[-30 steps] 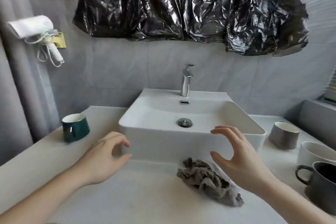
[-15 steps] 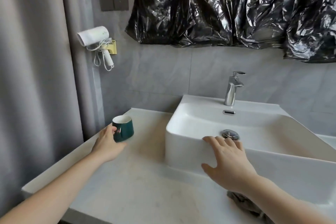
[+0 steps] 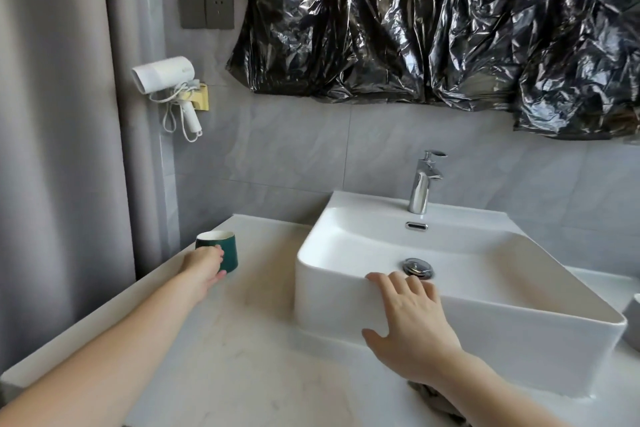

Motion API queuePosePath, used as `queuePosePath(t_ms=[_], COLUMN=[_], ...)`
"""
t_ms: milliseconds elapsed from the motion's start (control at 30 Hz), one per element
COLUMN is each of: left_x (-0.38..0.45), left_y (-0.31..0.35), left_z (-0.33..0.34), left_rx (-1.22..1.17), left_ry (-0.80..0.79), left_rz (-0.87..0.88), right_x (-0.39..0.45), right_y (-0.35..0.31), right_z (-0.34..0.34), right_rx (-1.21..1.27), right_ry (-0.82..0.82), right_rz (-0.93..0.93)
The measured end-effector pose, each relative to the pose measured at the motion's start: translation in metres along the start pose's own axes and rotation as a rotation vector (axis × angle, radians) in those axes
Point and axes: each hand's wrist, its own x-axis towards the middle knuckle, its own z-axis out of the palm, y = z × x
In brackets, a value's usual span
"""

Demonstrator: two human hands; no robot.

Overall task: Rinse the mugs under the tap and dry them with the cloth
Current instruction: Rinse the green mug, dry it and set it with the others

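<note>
A: What had changed since half a second earlier?

B: Little. The left hand (image 3: 204, 265), already at the green mug (image 3: 221, 253), had closed its fingers round the near side. The right hand (image 3: 412, 319) had stayed flat on the front rim of the basin (image 3: 332, 288), fingers straight, grasping nothing.

A: And where did the mug stand?

B: Upright on the desk (image 3: 242, 340) at about nine o'clock from the basin, well apart from the tap (image 3: 420, 187) at twelve.

A: What worried you?

B: The grip looked partial, fingers on the wall, the handle hidden. Glazed ceramic might slip as it lifted, or clip the basin's hard rim crossing over and chip. The cloth (image 3: 436, 399), at six o'clock, lay mostly under the right forearm, so it could be dragged off.
</note>
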Motion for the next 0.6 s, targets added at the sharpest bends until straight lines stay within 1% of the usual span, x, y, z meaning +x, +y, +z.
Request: queuePosePath(t_ms=[67,133,267,400,500,600], left_x=[-0.008,-0.021,-0.052,-0.075,-0.09,-0.099], left_y=[0.005,0.016,0.052,0.084,0.095,0.093], left_z=[0.007,0.013,0.031,0.073,0.118,0.169], left_rx=[-0.113,-0.092,-0.058,-0.087,-0.072,-0.061], left_ry=[-0.003,-0.019,-0.069,-0.183,-0.249,-0.32], left_rz=[0.0,0.038,0.219,0.356,0.372,0.333], right_x=[0.0,0.001,0.01,0.017,0.024,0.034], right_y=[0.002,0.006,0.024,0.045,0.066,0.093], right_z=[-0.002,-0.003,-0.014,-0.028,-0.041,-0.056], right_rx=[0.029,0.078,0.227,0.401,0.483,0.525], right_ry=[-0.004,-0.017,-0.031,-0.018,0.001,0.055], right_rz=[-0.006,-0.016,-0.024,0.06,0.113,0.169])
